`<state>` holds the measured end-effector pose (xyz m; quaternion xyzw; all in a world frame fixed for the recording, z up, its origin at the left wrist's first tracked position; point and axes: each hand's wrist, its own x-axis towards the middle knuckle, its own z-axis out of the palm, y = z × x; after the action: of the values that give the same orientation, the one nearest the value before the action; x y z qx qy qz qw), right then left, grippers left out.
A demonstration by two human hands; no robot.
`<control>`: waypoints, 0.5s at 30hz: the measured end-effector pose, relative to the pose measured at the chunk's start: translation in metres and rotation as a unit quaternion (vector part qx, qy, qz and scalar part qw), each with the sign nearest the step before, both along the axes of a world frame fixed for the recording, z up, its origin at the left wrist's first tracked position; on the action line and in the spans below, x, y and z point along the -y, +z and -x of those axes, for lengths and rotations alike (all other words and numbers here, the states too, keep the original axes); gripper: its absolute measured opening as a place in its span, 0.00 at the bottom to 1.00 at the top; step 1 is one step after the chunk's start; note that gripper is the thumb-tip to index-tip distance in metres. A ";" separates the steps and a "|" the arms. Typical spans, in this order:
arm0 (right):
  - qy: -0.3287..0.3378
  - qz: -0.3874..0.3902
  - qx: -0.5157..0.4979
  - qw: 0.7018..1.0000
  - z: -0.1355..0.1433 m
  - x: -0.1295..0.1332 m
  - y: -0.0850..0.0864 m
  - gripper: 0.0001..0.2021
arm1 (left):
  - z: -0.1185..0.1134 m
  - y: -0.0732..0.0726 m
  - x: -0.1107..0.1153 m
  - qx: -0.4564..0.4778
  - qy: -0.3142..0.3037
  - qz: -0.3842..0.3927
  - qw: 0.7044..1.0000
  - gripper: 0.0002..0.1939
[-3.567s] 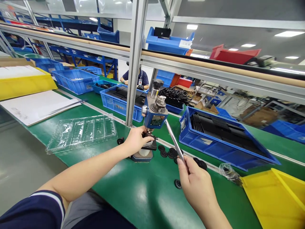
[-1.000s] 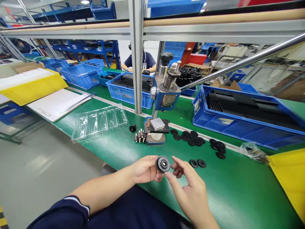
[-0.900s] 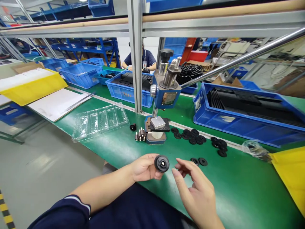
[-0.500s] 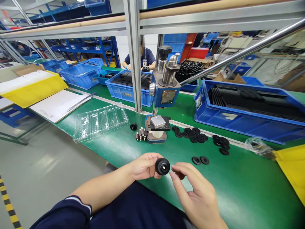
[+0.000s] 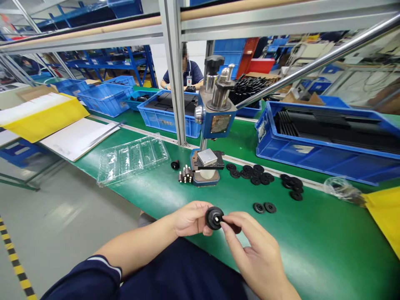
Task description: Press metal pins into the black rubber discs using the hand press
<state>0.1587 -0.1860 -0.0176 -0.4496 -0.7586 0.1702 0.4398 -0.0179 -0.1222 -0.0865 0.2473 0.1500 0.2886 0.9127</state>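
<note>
A black round wheel [image 5: 211,216] with a stepped hub and a pale pin at its centre is held by its left side in my left hand [image 5: 191,219], over the front of the green table [image 5: 156,198]. My right hand [image 5: 258,248] pinches at the wheel's right edge with thumb and index finger; its other fingers curl partly out of sight. Beyond the hands stands a blue hand press [image 5: 218,118] with a metal block [image 5: 207,157] on its base. Small dark cylinders with pale pins [image 5: 186,175] and another black wheel [image 5: 175,165] lie left of the base.
Several loose black discs [image 5: 248,171] lie right of the press, and two nearer black discs [image 5: 264,208] lie beyond my right hand. At left is a clear plastic tray [image 5: 133,160]. Blue crates [image 5: 312,146] line the back; a person [image 5: 195,74] sits across the table.
My right thumb and index finger have closed in on the wheel's right edge, from slightly apart to touching. The wheel has turned a little in my left hand; the view shifted slightly.
</note>
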 end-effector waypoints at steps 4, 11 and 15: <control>0.006 0.001 -0.001 1.000 0.001 0.000 -0.001 0.08 | 0.000 0.002 0.002 -0.015 -0.009 0.003 1.000 0.16; 0.004 -0.002 -0.010 1.000 0.002 0.000 -0.001 0.07 | -0.001 0.004 0.005 -0.043 -0.035 0.015 0.998 0.20; 0.005 0.008 -0.012 1.000 0.002 0.004 -0.003 0.06 | -0.002 0.005 0.005 -0.063 -0.052 0.010 0.997 0.26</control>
<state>0.1567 -0.1898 -0.0202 -0.4473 -0.7542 0.1839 0.4442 -0.0159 -0.1275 -0.0818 0.2636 0.1974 0.2230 0.9175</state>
